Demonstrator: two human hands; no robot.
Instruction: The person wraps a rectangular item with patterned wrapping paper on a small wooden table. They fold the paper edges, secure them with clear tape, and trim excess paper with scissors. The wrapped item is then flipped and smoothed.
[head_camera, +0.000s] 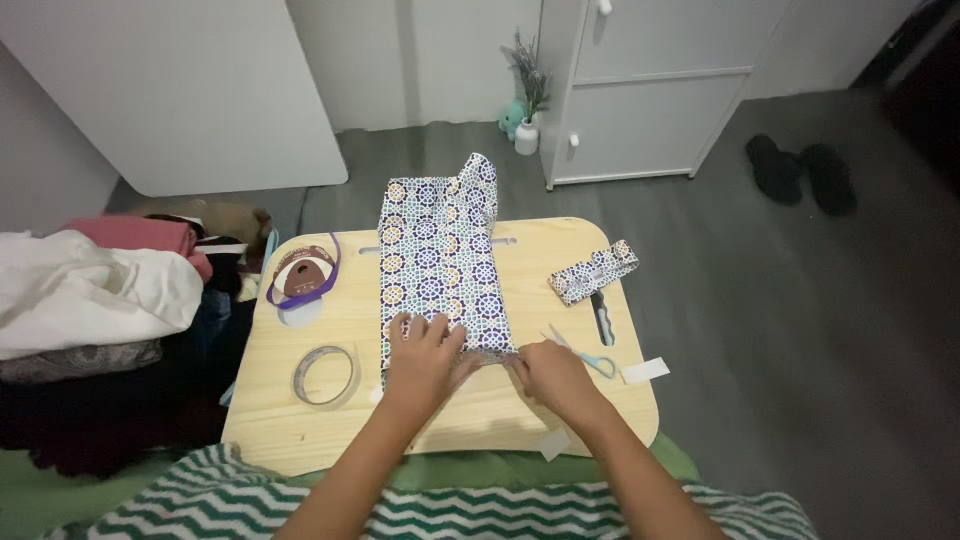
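Both hands work the near end of the patterned wrapped parcel (440, 265): the left hand (425, 355) presses flat on it, fingers spread, while the right hand (550, 375) pinches the paper's edge. It lies mid-surface (540, 250), tape roll (326, 377) left, scissors (590, 358) right. Folding this end looks underway; taping would need a freed hand.

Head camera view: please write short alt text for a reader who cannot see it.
Two bare hands, left hand and right hand, press the near end of a patterned wrapped parcel on a small wooden table. A tape roll, scissors and a small wrapped piece lie nearby.
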